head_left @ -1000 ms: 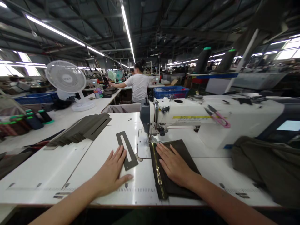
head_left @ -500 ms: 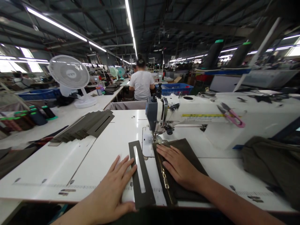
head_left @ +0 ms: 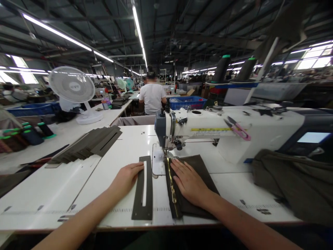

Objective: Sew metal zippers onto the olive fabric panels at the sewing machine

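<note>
My left hand (head_left: 128,178) reaches to a dark frame strip (head_left: 137,201) with a long slot, lying on the white table. Its fingers are stretched out together, with the tips on the strip by the slot's upper end; the thumb is mostly hidden. My right hand (head_left: 188,180) lies flat, fingers extended, on a dark fabric piece (head_left: 203,173). Along that piece's left edge runs a gold zipper (head_left: 171,180), with its pull toward me. The fabric's far end reaches the needle area of a white sewing machine (head_left: 166,139).
Stacked dark slotted pieces (head_left: 85,144) lie at the left. A fan (head_left: 73,90) and thread cones (head_left: 31,133) stand beyond. Pink-handled snips (head_left: 238,129) rest against the machine arm. Dark cloth (head_left: 283,184) is bunched at right. A person (head_left: 152,95) sits ahead.
My left hand has shifted forward along the strip and its fingers have drawn together. The strip has turned slightly. My right hand stays flat on the fabric, and more of the zipper shows. The view has shifted.
</note>
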